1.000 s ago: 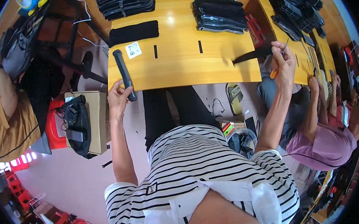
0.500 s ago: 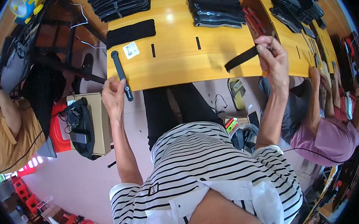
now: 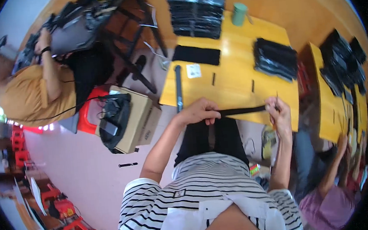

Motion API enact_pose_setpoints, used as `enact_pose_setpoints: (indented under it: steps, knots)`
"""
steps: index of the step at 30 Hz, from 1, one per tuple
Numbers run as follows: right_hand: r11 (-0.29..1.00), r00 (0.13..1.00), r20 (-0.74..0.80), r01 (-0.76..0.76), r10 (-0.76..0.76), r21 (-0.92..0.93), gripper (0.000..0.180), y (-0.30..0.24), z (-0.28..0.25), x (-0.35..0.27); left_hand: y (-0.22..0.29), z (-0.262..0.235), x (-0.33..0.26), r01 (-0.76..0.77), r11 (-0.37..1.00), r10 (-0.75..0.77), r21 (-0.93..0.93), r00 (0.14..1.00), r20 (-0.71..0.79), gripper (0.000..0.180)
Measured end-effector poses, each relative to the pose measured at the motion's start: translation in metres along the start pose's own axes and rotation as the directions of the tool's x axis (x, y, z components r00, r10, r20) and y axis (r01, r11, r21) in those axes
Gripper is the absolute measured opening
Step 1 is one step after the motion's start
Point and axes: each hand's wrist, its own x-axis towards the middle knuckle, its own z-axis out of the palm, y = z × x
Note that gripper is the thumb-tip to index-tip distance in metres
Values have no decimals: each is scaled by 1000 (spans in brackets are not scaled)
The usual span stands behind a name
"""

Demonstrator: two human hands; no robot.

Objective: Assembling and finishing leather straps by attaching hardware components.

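A narrow black strap (image 3: 242, 110) is stretched level across the table's front edge. My left hand (image 3: 201, 112) pinches its left end between thumb and fingers. Its right end is gripped in my right hand (image 3: 280, 115). A thin dark pointed piece sticks up from my right fingers, too small to name. Left of the white label (image 3: 193, 70), a dark grey strap (image 3: 179, 88) lies along the table's left side, just beyond my left hand. A flat black fabric piece (image 3: 196, 55) rests behind the label.
On the yellow table (image 3: 230, 40) stand a tall stack of bagged black goods (image 3: 197, 12), a smaller black stack (image 3: 276, 59) and a green cup (image 3: 239, 14). A cardboard box (image 3: 143, 114) is at left on the floor. Co-workers sit left and right.
My left hand has let go of the grey strap and taken the free end of the black strap, which is now pulled straight. The whole view has swung to the left.
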Motion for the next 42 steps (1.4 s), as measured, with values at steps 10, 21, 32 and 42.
enact_pose_setpoints:
  steps: [10, 21, 32, 42]
  knots:
    - [986, 988, 62, -144, 139, 81, 6, 39, 15, 19, -29, -15, 8, 79, 984, -132, -157, 922, -364, 17]
    - [962, 980, 7, -195, 197, 194, 6, 58, 35, 47, -41, -35, 35, 65, 971, -190, -231, 798, -572, 12]
    - [999, 938, -344, -43, 38, -7, 3, 103, 36, 111, -61, -68, 105, 66, 998, -39, 13, 722, -690, 15]
    - [986, 901, -415, -160, 127, -46, 9, 109, 39, 127, -69, -75, 118, 208, 954, 48, 216, 604, -795, 16]
